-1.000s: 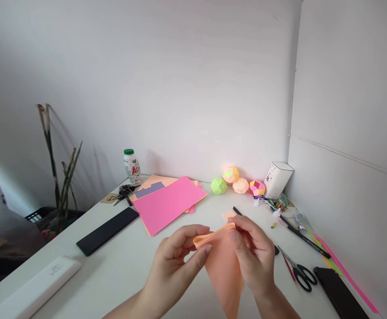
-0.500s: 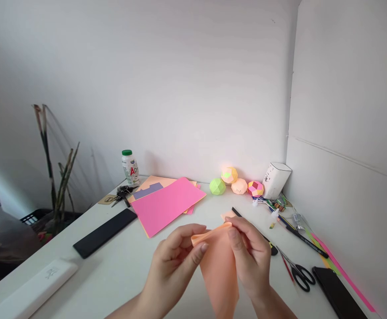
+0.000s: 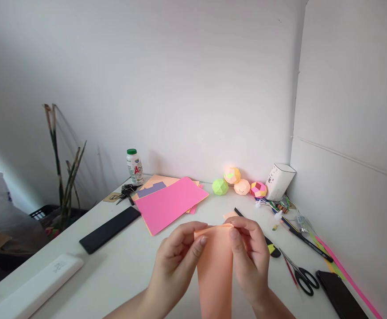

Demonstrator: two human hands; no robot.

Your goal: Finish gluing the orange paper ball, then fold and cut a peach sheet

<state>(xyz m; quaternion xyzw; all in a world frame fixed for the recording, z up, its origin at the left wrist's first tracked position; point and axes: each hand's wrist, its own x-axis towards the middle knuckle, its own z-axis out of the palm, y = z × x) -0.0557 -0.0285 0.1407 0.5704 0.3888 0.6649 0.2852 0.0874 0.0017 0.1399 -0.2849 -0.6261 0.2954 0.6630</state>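
Note:
A peach-orange sheet of paper (image 3: 215,270) hangs between my two hands above the white desk (image 3: 123,266), its top edge curled over. My left hand (image 3: 176,259) pinches the top left corner between thumb and fingers. My right hand (image 3: 251,257) pinches the top right corner the same way. The lower part of the sheet runs out of view at the bottom. A small peach scrap (image 3: 229,215) lies on the desk just behind my hands.
A pink sheet (image 3: 170,204) tops a paper stack at the back left, by a small bottle (image 3: 135,166) and keys (image 3: 125,191). Several paper balls (image 3: 220,186) and a white box (image 3: 280,181) line the wall. Scissors (image 3: 301,277), pens and a phone (image 3: 341,294) lie right; a black ruler (image 3: 110,229) lies left.
The hands have drawn the sheet's top edge straighter and more level, and the paper now hangs more squarely between them. The view shifted slightly.

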